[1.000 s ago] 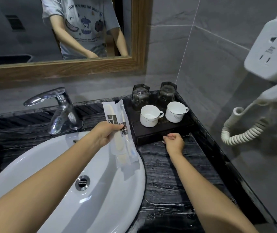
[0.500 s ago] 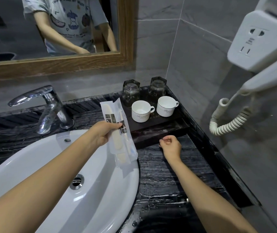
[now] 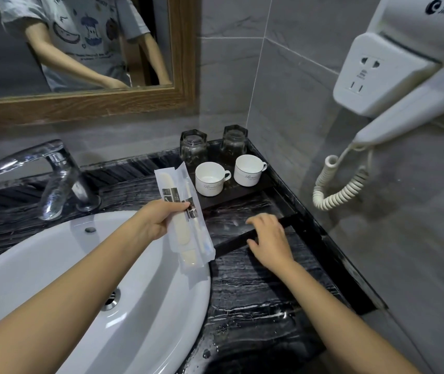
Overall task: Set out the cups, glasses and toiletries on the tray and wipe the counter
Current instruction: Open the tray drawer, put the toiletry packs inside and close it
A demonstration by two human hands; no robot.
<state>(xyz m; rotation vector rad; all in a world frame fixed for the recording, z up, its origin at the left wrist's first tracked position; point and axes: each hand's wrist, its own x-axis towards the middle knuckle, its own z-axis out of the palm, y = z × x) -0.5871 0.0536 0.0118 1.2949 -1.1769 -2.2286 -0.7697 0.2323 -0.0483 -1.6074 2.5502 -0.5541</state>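
Left hand (image 3: 159,221) pinching toiletry packets (image 3: 185,220) clear of the sink (image 3: 86,279); right hand (image 3: 268,240) spread on tray (image 3: 242,240) near edge, likely steadying it.

My left hand (image 3: 159,221) gripping wrapped toiletry packets (image 3: 185,214) above the sink's (image 3: 53,265) rim, my right hand (image 3: 269,240) spread on the dark tray's (image 3: 242,240) front edge, two cups (image 3: 211,178) and two glasses (image 3: 193,147) behind

Right hand (image 3: 269,242), curled in a loose fist at the tray's (image 3: 245,240) near rim a second ago, now lies opened and flat, fingers spread across that rim. The tray has been drawn forward along the worktop (image 3: 256,292), away from the two cups.
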